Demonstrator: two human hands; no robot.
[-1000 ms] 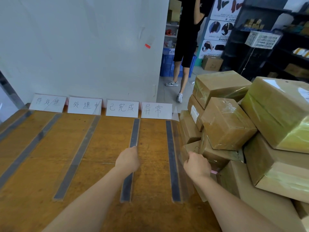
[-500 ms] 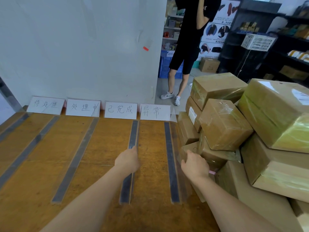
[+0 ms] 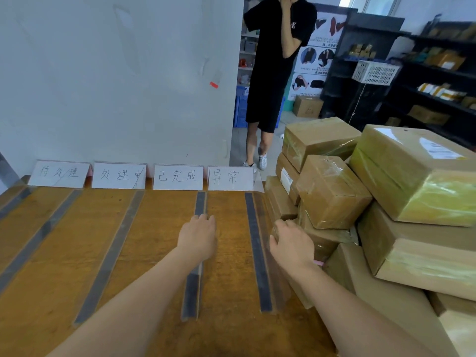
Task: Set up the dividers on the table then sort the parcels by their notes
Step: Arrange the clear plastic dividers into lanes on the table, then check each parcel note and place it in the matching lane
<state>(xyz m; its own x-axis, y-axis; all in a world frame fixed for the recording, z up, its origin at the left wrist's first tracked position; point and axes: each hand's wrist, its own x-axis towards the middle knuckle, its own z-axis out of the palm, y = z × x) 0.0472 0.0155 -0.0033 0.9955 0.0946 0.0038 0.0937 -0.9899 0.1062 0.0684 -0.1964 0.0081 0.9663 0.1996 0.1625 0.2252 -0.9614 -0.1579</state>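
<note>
My left hand (image 3: 198, 238) is curled over the top edge of a clear divider with a dark base (image 3: 191, 292). This divider runs front to back on the wooden table (image 3: 64, 253). Another divider (image 3: 257, 253) stands just to its right, and several more (image 3: 110, 253) lie to the left. My right hand (image 3: 291, 243) grips the near corner of a low brown parcel (image 3: 325, 244) at the left edge of a parcel pile (image 3: 332, 191). A pink note (image 3: 318, 263) peeks out by my right wrist. Several white handwritten signs (image 3: 177, 176) stand along the table's back edge.
A white wall (image 3: 116, 86) rises behind the signs. A person in black (image 3: 273, 73) stands on the floor beyond the table's far right corner. Dark shelves (image 3: 425, 86) with boxes and a white crate (image 3: 374, 72) fill the back right. Large taped boxes (image 3: 412, 176) crowd the right.
Both hands stay where they were, on the divider and the parcel. The view has tilted up slightly, and the person in black has shifted a little.
</note>
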